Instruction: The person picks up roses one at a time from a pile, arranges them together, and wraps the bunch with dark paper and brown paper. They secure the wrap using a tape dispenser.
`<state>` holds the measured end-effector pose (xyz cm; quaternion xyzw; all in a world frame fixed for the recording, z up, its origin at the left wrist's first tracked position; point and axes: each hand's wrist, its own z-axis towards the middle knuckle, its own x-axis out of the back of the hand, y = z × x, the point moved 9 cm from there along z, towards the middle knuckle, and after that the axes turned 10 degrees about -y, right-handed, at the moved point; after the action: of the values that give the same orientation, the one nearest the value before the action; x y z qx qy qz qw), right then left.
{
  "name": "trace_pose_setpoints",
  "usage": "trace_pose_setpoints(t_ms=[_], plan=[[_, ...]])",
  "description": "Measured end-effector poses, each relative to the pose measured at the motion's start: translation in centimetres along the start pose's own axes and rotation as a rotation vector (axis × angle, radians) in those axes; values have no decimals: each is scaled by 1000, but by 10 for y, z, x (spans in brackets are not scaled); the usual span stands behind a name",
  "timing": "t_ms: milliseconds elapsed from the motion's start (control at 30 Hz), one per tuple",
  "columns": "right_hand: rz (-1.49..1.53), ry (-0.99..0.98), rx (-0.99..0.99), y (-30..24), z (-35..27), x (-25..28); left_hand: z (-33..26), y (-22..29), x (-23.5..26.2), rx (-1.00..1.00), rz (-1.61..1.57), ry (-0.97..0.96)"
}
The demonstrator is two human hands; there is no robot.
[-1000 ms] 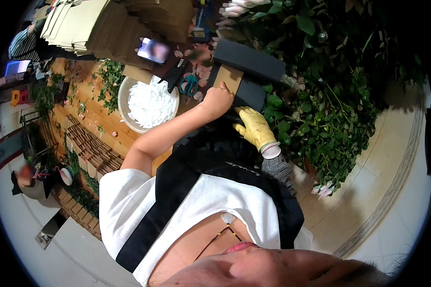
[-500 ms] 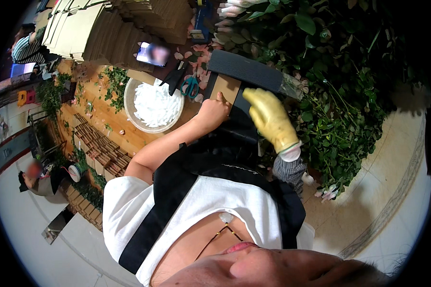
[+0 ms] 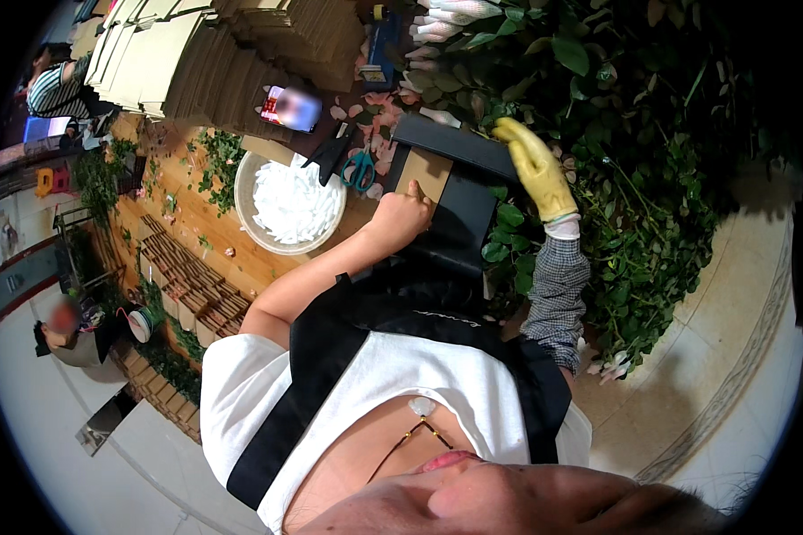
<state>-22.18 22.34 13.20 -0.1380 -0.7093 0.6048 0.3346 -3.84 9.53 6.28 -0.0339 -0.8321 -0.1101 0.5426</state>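
Note:
My bare left hand (image 3: 401, 216) rests with curled fingers on a brown cardboard piece (image 3: 431, 175), its thumb raised. The cardboard lies on a black stand (image 3: 459, 209) with a long black padded bar (image 3: 455, 143) across its far side. To the right, my right hand (image 3: 537, 171) wears a yellow rubber glove and reaches over the bar's right end, fingers stretched toward the leafy stems (image 3: 598, 205). Nothing shows clearly in its grasp; the fingertips partly merge with the foliage. A pale flower head (image 3: 440, 118) lies just beyond the bar.
Left of my arm stands a round tub (image 3: 241, 201) of small white pieces. Teal-handled scissors (image 3: 358, 169), a black tool (image 3: 330, 152), a lit phone (image 3: 290, 109) and a blue tape dispenser (image 3: 381, 49) lie beyond. Cardboard stacks (image 3: 169, 67) rise at far left. Other people work at left.
My gloved right hand has moved away and to the right, from over the stand to the leaves. The black bar has tipped, hiding its ribbed face. My left hand stays on the cardboard.

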Motion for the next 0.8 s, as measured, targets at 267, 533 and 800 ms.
trace_pose_setpoints(t_ms=[267, 533, 800], plan=[[-1096, -231, -531, 164, -13, 17, 0, 2, 1, 39, 42, -1], [-1174, 4, -290, 102, -2, 49, 1, -6, -6, 37, -51, 33], [-937, 351, -212, 24, -38, 92, 4, 1, -1, -3, -28, 5]])
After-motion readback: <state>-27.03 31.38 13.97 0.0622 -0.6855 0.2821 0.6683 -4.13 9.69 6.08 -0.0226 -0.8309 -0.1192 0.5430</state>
